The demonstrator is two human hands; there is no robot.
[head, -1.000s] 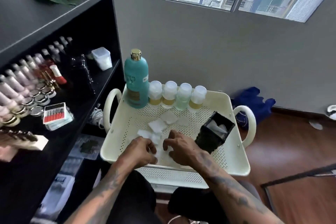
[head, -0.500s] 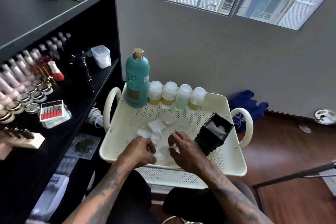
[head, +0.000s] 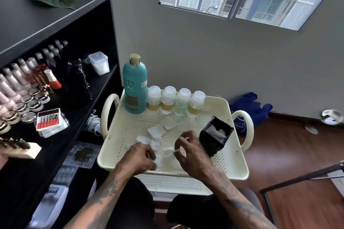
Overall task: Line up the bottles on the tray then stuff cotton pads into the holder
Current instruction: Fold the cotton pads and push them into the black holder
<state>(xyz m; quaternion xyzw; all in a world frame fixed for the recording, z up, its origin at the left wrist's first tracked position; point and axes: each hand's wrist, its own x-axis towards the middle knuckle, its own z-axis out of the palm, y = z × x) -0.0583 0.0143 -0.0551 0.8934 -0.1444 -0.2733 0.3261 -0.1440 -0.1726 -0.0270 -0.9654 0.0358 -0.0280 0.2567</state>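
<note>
A tall teal bottle and several small clear bottles stand in a row along the far edge of the cream perforated tray. White cotton pads lie scattered on the tray's middle. A black holder with white pads inside leans at the tray's right. My left hand rests at the near edge, fingers closed on a pad. My right hand is beside the holder and pinches a cotton pad between fingertips.
A black shelf unit at the left carries nail polish bottles, jars, a red drill-bit case and a clear box. A blue bag lies on the wooden floor by the wall. A dark metal bar crosses the lower right.
My right hand has lifted slightly off the tray with a pad pinched in its fingers. My left hand stays at the near edge. The camera view shifted a little.
</note>
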